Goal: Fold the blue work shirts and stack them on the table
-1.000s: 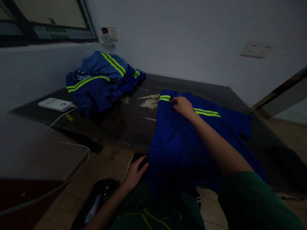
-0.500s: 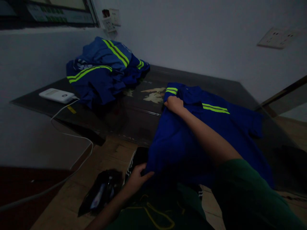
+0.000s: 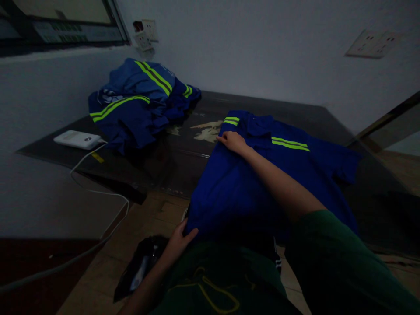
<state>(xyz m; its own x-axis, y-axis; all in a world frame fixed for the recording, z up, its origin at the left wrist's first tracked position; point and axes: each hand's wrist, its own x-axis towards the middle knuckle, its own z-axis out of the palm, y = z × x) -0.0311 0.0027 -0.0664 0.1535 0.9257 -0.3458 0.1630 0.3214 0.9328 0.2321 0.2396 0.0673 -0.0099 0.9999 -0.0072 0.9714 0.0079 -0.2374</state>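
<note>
A blue short-sleeved shirt [image 3: 236, 183] with yellow-green reflective stripes lies spread over the dark table, its collar toward the wall and its hem hanging past the near edge. My left hand [image 3: 180, 238] is closed on the lower left corner of the hem, with the thumb on top of the cloth. Farther up, my right hand [image 3: 232, 142] rests at the shirt's left edge, just below the striped sleeve. Its fingers are bent and appear to pinch the fabric; the fingertips are partly hidden.
A heap of blue striped shirts [image 3: 141, 100] lies at the table's back left. Beside it is a white power bank [image 3: 78, 139] with a white cable [image 3: 126, 205] hanging to the floor. A black plastic bag [image 3: 141, 264] sits below. Sockets [image 3: 372, 43] are on the wall.
My left hand has drawn the hem corner left and a little toward me, so the shirt's left edge lies straighter. My right hand has shifted slightly down along the edge.
</note>
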